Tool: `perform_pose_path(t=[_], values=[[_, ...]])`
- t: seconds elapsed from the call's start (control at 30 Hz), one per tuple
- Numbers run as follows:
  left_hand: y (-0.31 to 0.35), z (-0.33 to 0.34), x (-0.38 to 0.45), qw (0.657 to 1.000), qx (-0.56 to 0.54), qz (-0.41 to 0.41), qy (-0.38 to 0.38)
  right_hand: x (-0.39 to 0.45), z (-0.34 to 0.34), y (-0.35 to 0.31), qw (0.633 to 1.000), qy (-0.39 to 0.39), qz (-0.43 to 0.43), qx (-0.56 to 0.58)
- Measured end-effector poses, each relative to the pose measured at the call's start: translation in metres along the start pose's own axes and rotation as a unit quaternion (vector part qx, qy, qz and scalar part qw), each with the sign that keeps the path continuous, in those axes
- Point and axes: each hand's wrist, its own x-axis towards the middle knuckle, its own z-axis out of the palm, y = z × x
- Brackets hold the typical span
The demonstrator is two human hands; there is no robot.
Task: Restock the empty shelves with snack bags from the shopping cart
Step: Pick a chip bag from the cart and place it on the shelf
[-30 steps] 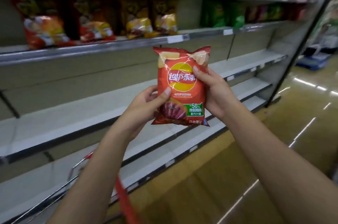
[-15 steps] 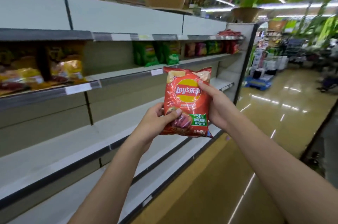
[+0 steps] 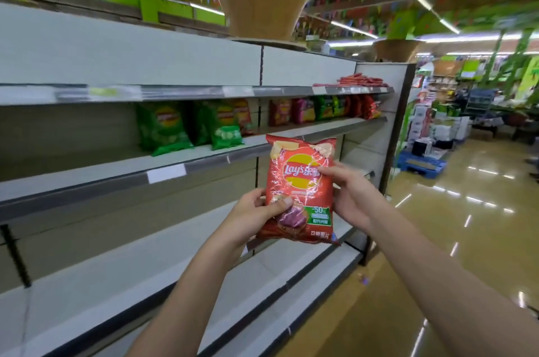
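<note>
I hold a red Lay's chip bag [image 3: 302, 178] upright in front of the shelving. My left hand [image 3: 256, 212] grips its lower left edge, thumb across the front. My right hand [image 3: 348, 196] holds the right side, thumb on the logo and fingers behind the bag. Behind the bag, green chip bags [image 3: 163, 129] stand on the second shelf [image 3: 122, 172], with red, pink and green bags [image 3: 320, 110] further right. The lower shelves [image 3: 122, 269] are bare. The shopping cart is out of view.
Flat red packs [image 3: 360, 81] lie on the top shelf at its right end. Wicker baskets [image 3: 261, 6] sit on top of the unit. A glossy aisle floor [image 3: 437, 240] runs to the right, with a blue pallet [image 3: 420, 164] and stacked goods beyond the shelf end.
The view has swung up and to the right along the shelves; the orange and yellow bags and the cart have left the frame. Both hands keep the same hold on the bag.
</note>
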Motion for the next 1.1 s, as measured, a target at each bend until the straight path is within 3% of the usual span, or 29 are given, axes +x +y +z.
perform_pose_path(t=[0.27, 0.5, 0.83, 1.1], values=[[-0.027, 0.096, 0.183, 0.999, 0.029, -0.006, 0.036, 0.183, -0.134, -0.013, 0.999, -0.042, -0.003, 0.002], [-0.037, 0.15, 0.311, 0.991, 0.029, -0.027, 0.125, 0.34, -0.2, -0.043, 0.992, -0.118, 0.038, -0.009], [-0.031, 0.123, 0.396, 0.958, 0.09, -0.043, 0.269, 0.47, -0.173, -0.028, 0.971, -0.222, 0.083, 0.002], [-0.016, 0.068, 0.422, 0.938, 0.078, -0.015, 0.338, 0.539, -0.106, -0.023, 0.955, -0.284, 0.084, 0.021]])
